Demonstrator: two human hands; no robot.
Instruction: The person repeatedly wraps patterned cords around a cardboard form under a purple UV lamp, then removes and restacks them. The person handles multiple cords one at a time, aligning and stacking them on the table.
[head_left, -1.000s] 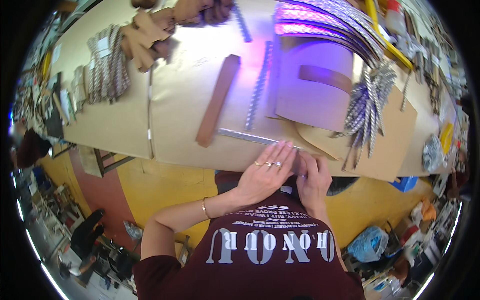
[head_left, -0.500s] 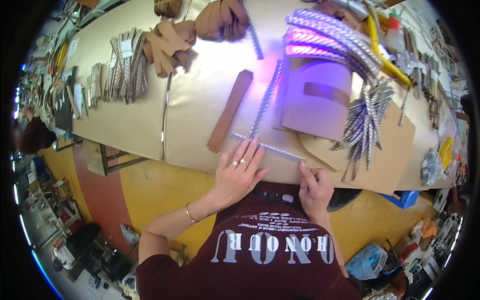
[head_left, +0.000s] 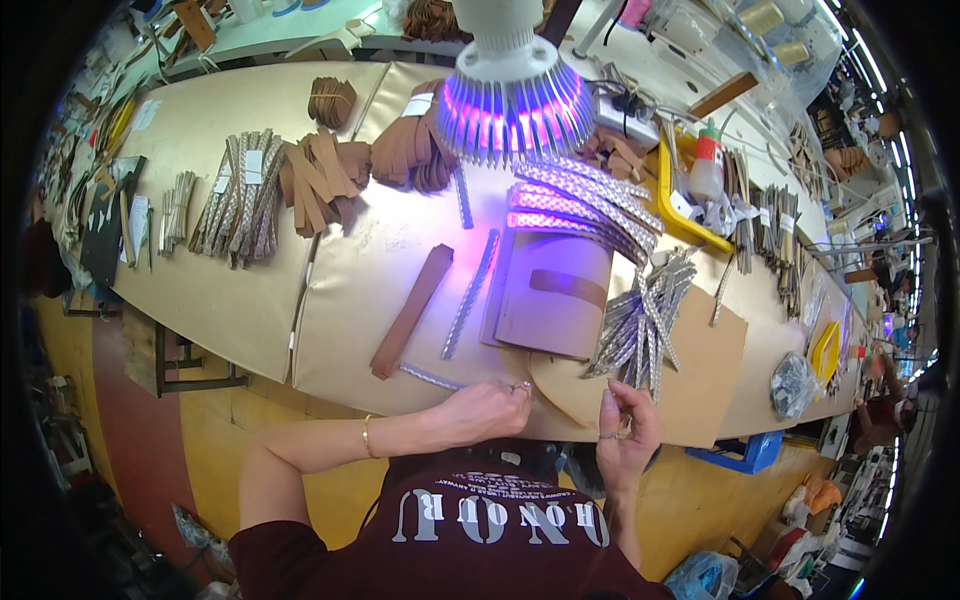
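My left hand (head_left: 490, 408) lies over the right part of a silvery braided strip (head_left: 430, 377) near the table's front edge. Its fingers are bent together about where the strip's right end lies, covering it. To its right my right hand (head_left: 628, 425) is raised at the edge, with thumb and index fingertip drawn close; anything between them is too small to make out. A second braided strip (head_left: 470, 295) lies slantwise beyond the left hand, beside a flat brown leather strip (head_left: 412, 312). A curved tan block (head_left: 555, 315) carries several braided strips (head_left: 580, 205) on top.
A lamp (head_left: 515, 100) casts purple light over the block. Right of it lie a loose braided bunch (head_left: 640, 320), a yellow frame (head_left: 680, 200) and a glue bottle (head_left: 706, 165). Bundles of braided strips (head_left: 240, 200) and brown strips (head_left: 325, 180) lie far left on the table (head_left: 250, 310).
My view has tilted up, bringing the lamp in. My left hand has gone from spread flat on the strip to curled at its right part. My right hand has come off the strip's end.
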